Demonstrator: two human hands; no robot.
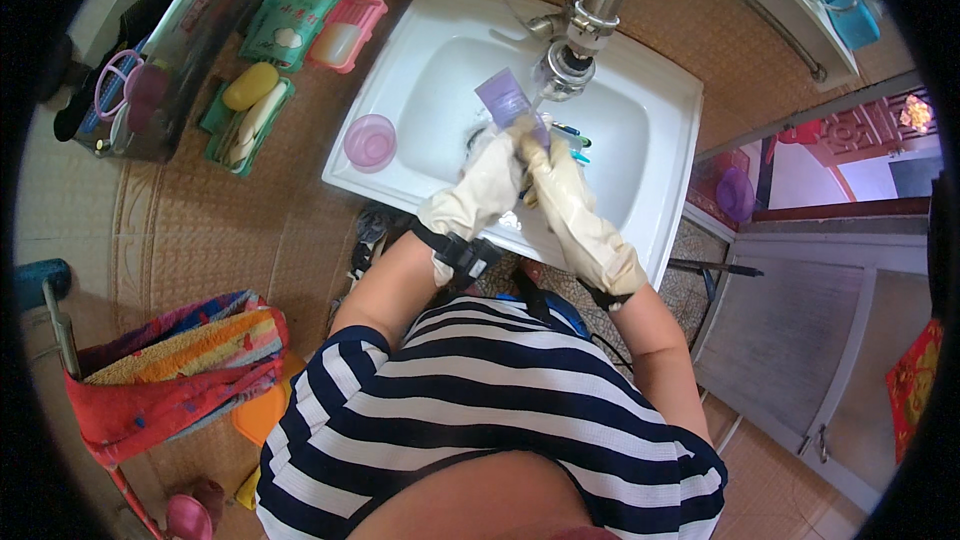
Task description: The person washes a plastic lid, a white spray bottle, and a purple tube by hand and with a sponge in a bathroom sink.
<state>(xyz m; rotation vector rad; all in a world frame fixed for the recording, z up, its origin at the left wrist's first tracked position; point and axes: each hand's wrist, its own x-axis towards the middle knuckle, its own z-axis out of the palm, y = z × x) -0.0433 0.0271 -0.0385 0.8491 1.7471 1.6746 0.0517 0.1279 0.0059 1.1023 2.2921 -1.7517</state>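
Note:
A translucent purple plastic holder [504, 97] is tilted over the white washbasin [442, 67], just below the tap [568, 69]. My right hand [541, 154], in a cream rubber glove, grips its lower end. Against the same end presses my left hand [496, 150], gloved alike. Motion blurs its fingers, and whether it grips anything is unclear. A thin stream of water falls from the tap beside the holder. Several slim items, among them a teal one [579, 157], lie in the basin, partly hidden behind my right glove.
A pink plastic cup [370, 143] stands on the basin's left rim. Wall-mounted soap dishes [247, 120] and a pink soap box [347, 34] are on the left. A towel [180, 382] hangs lower left. At right is a white-framed door [787, 330]; a shelf [780, 0] sits upper right.

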